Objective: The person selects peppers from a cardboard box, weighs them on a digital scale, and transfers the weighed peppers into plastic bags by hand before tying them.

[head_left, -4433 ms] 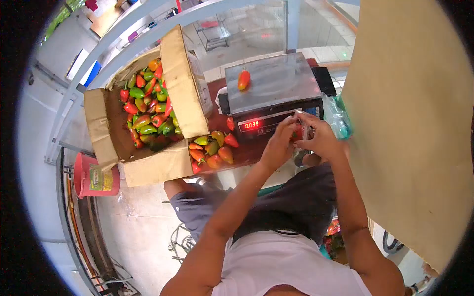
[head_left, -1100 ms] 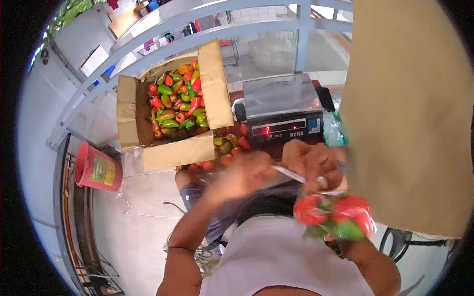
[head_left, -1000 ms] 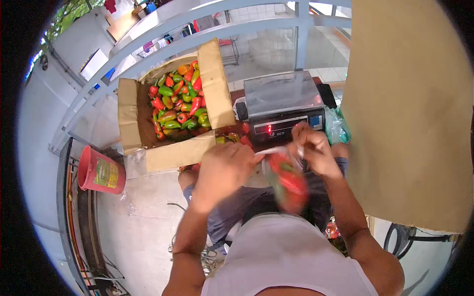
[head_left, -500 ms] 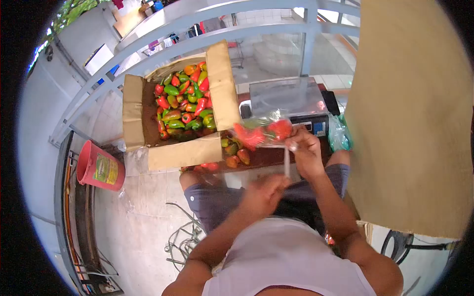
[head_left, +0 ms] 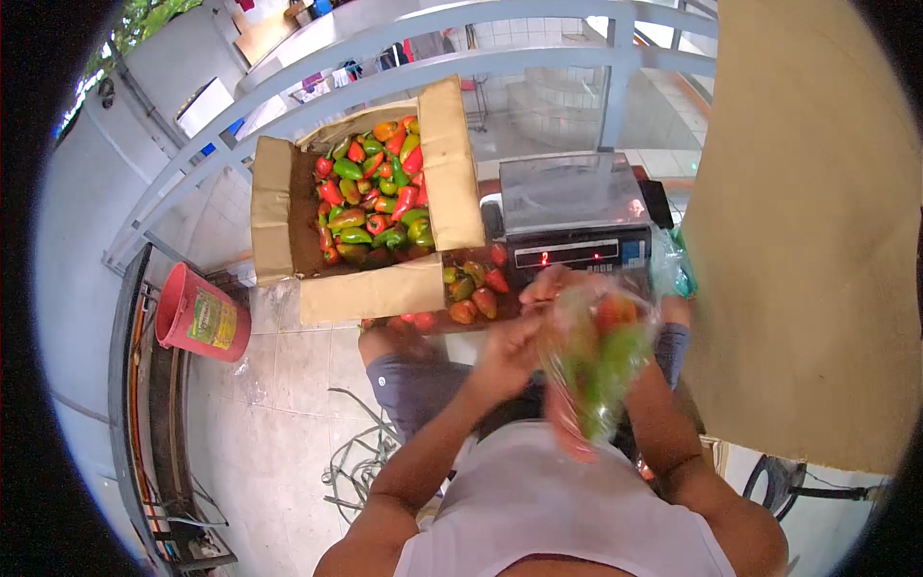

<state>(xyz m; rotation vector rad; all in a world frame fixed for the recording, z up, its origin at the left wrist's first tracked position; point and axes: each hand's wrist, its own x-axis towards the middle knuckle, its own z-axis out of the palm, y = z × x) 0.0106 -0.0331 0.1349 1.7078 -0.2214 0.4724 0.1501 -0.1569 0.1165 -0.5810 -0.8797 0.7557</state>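
Observation:
A clear plastic bag of red and green peppers (head_left: pixel 601 361) hangs in front of my chest, blurred by motion. My left hand (head_left: pixel 511 354) is closed on the bag's gathered end, at its left. My right hand (head_left: pixel 550 288) is closed just above, also at the gathered end, and the bag partly hides its wrist. Beyond my hands stands a digital scale (head_left: pixel 567 197) with a lit red display and nothing on its pan. Loose peppers (head_left: pixel 473 288) lie on the dark low surface left of the scale.
An open cardboard box (head_left: pixel 370 293) full of red and green peppers stands ahead to the left. A red bucket (head_left: pixel 202 313) sits further left. Tangled green strapping (head_left: pixel 361 457) lies on the floor. Large cardboard (head_left: pixel 808 240) blocks the right side; a metal railing (head_left: pixel 385 82) runs behind.
The bag of peppers has swung from in front of the scale down and toward my body. My hands have come closer together, and the stretched plastic strip between them no longer shows.

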